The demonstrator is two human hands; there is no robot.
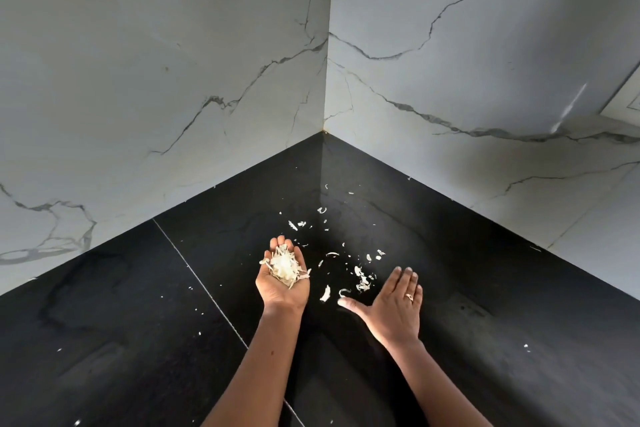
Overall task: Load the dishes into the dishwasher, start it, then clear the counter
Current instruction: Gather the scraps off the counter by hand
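Observation:
My left hand [282, 282] is cupped palm up over the black counter [138, 322], holding a pile of pale vegetable peel scraps [284, 265]. My right hand [394, 308] lies flat, palm down, on the counter with fingers together and thumb spread; a ring is on one finger. Loose scraps [362, 279] lie scattered on the counter between and beyond the two hands, some just left of my right thumb. More small bits [322, 211] reach toward the corner.
The counter meets two grey marble-look walls [173, 80] in a corner [323, 131] straight ahead. A seam [207, 291] runs across the counter left of my left arm. Tiny white crumbs dot the left and right of the counter. A white fitting [623, 100] sits at the far right wall.

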